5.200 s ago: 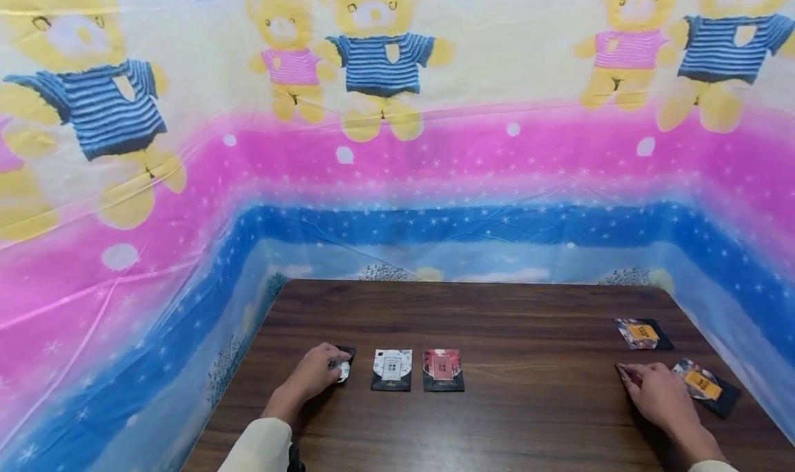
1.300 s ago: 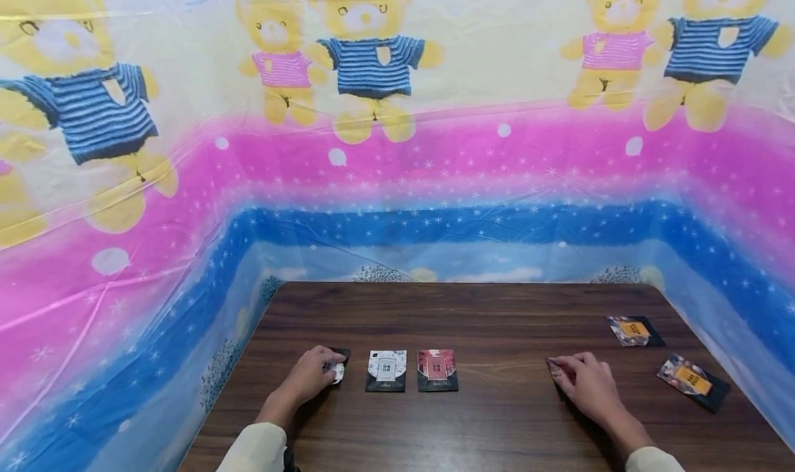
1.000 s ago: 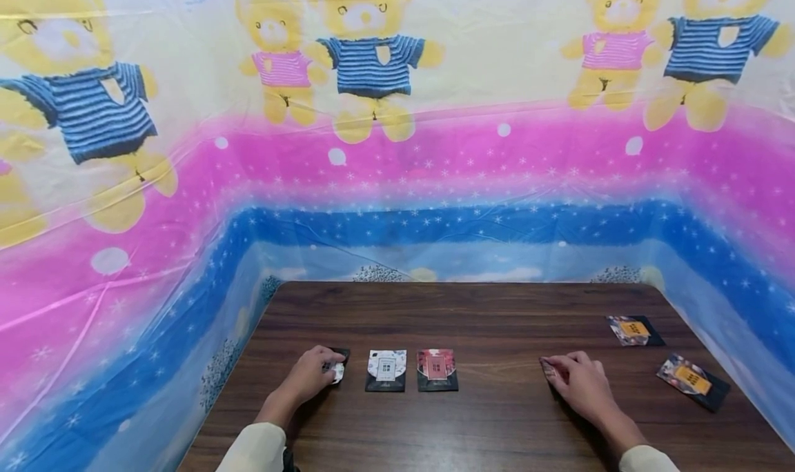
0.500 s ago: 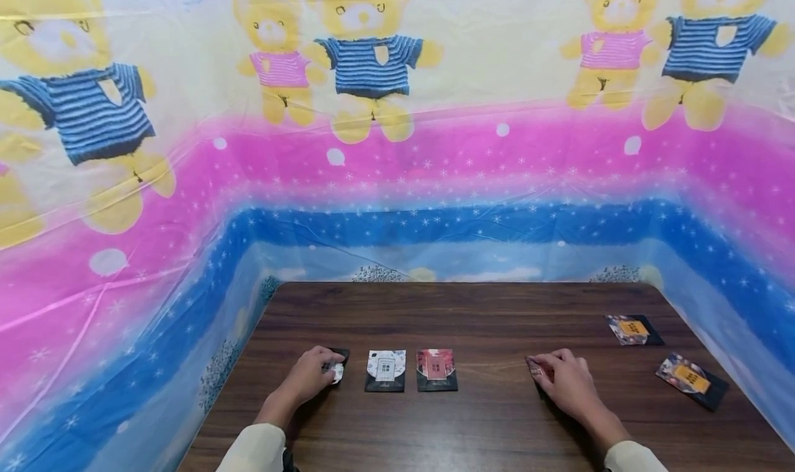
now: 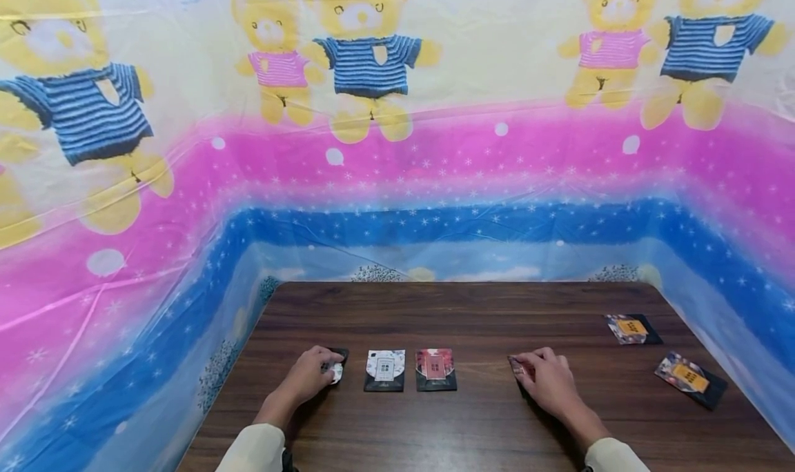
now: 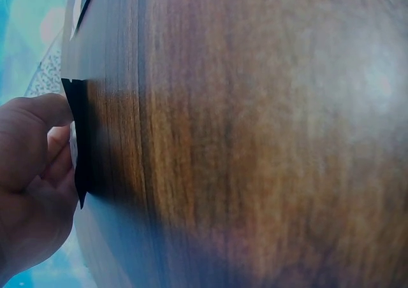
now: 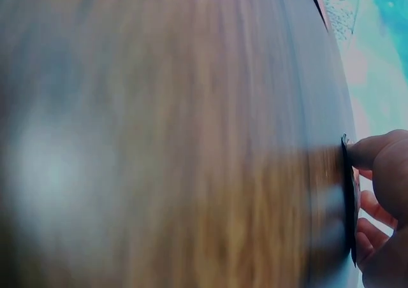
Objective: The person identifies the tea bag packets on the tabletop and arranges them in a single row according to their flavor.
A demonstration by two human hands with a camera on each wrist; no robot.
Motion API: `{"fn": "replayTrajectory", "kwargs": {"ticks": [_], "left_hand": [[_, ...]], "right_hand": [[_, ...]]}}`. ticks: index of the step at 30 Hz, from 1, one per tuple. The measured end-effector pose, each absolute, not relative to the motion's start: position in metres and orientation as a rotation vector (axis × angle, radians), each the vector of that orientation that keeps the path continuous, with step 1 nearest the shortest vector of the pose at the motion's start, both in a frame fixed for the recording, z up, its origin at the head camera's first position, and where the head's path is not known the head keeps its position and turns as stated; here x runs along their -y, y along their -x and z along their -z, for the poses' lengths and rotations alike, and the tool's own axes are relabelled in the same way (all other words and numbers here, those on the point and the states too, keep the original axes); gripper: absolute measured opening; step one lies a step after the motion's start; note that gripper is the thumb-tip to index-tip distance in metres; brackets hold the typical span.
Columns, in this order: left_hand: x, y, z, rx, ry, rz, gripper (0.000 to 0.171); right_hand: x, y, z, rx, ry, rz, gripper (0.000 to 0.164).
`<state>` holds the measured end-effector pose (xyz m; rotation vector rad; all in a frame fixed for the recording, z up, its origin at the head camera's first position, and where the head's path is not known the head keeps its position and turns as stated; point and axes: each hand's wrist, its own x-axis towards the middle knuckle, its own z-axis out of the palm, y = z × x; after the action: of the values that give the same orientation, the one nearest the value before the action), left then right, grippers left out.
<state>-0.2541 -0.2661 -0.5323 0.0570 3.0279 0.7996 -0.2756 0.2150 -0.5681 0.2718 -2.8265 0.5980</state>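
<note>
My left hand (image 5: 304, 375) holds a white-and-black sachet (image 5: 337, 373) at the left of the table, covering most of it. In the left wrist view, thumb and fingers are at the near side of that sachet, whose dark edge (image 6: 79, 141) faces the camera. My right hand (image 5: 548, 381) grips a dark sachet with reddish print (image 5: 515, 367), mostly hidden under the fingers. Its thin dark edge (image 7: 350, 205) stands close over the wood in the right wrist view. Between the hands lie a white-topped sachet (image 5: 384, 371) and a red-topped sachet (image 5: 436, 370), side by side.
Two sachets with orange labels lie at the right, one farther back (image 5: 631, 328) and one nearer (image 5: 691, 379), both turned at an angle. The brown wooden table (image 5: 472, 313) is bordered by a bear-print cloth (image 5: 472, 223) at its back and sides.
My right hand has moved left with its sachet, away from the orange-labelled ones and toward the red-topped one. The left hand has stayed at its sachet. The view has shifted slightly.
</note>
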Motion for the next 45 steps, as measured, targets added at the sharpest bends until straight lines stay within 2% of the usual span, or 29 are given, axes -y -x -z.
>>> {"fn": "replayTrajectory", "kwargs": {"ticks": [45], "left_hand": [[0.266,0.257,0.536,-2.996,0.004,-0.808,0.034]], "right_hand": [[-0.131,0.28,0.565,2.879,-0.318,-0.61,0.028]]}}
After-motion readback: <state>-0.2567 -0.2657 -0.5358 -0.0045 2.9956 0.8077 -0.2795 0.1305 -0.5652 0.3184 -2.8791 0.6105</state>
